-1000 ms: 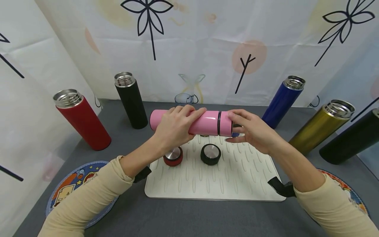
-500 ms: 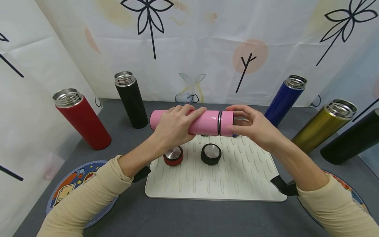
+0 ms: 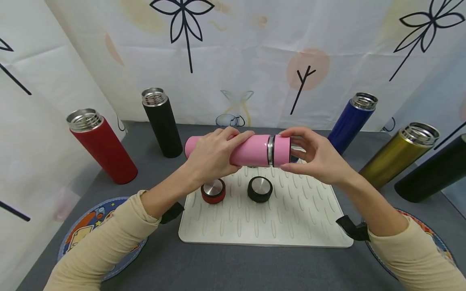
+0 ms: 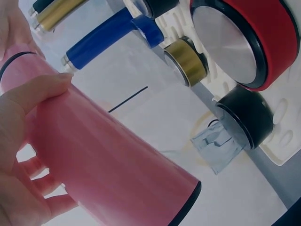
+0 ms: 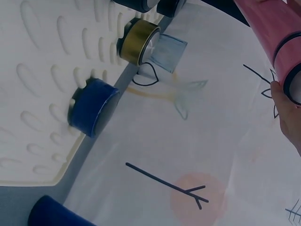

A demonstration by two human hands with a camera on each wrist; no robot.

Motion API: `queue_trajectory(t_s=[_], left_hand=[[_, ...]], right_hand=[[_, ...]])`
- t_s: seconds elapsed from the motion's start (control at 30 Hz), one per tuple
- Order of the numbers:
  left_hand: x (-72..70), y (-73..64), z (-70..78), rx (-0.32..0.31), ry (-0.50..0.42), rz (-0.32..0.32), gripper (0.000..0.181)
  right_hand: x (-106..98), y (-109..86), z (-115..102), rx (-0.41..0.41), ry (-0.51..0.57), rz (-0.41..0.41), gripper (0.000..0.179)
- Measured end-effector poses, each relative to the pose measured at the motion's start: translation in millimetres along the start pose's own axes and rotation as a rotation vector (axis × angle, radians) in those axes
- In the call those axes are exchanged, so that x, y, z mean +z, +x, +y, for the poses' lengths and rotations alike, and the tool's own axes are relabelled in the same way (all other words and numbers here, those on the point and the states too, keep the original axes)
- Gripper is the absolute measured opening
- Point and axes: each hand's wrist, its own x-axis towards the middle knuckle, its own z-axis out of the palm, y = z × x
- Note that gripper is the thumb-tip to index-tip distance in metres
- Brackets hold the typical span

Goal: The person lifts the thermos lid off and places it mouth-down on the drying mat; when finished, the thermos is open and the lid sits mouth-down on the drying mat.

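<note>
A pink thermos bottle (image 3: 251, 151) lies level in the air above the white mat. My left hand (image 3: 214, 152) grips its body from above, and in the left wrist view the thumb (image 4: 47, 92) lies along the bottle's side. My right hand (image 3: 316, 157) holds the pink lid (image 3: 282, 150) at the right end, fingers and thumb curled round it. A strip of silver neck shows between lid and body. In the right wrist view only part of the lid (image 5: 290, 70) and a bit of that hand appear at the right edge.
On the white textured mat (image 3: 265, 232) sit a red lid (image 3: 213, 191), a black lid (image 3: 260, 189), a gold lid (image 5: 138, 42) and a blue lid (image 5: 93, 108). Lidless red (image 3: 105, 151), black (image 3: 162, 127), blue (image 3: 350, 123) and gold (image 3: 397, 155) bottles stand around. Round patterned placemats lie either side.
The pink lid has shifted slightly right from the body, and the silver strip has widened. My right fingers have changed their hold on the lid. My left hand stays on the bottle.
</note>
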Motion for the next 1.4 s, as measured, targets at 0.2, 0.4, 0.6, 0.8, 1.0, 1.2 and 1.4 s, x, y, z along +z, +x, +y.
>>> queue_trajectory(t_s=[0.2, 0.4, 0.6, 0.8, 1.0, 1.2, 1.4], left_hand=[[-3.8, 0.7, -0.3, -0.016, -0.033, -0.054, 0.071], [-8.2, 2.2, -0.8, -0.052, -0.082, -0.127, 0.072], [-20.0, 6.0, -0.9, -0.055, -0.121, -0.211, 0.073], [-28.8, 8.4, -2.3, -0.067, -0.168, -0.318, 0.075], [-32.9, 8.8, -8.3, -0.062, -0.245, -0.395, 0.075], [-33.0, 8.7, -18.7, -0.076, -0.285, -0.369, 0.079], [-27.5, 9.3, -22.1, -0.114, -0.324, -0.267, 0.082]], right_hand=[[0.4, -1.1, 1.9, -0.111, -0.090, 0.001, 0.068], [-1.4, -1.4, 1.1, -0.214, -0.104, -0.018, 0.072], [-4.9, -1.4, -0.1, -0.332, -0.082, -0.076, 0.073], [-6.2, 0.7, -0.9, -0.445, -0.055, -0.138, 0.075], [-9.1, -0.8, -4.1, -0.532, -0.160, -0.153, 0.048], [-16.5, -6.7, -5.3, -0.489, -0.142, -0.080, 0.057], [-16.2, -13.3, 8.8, -0.295, -0.012, -0.026, 0.076]])
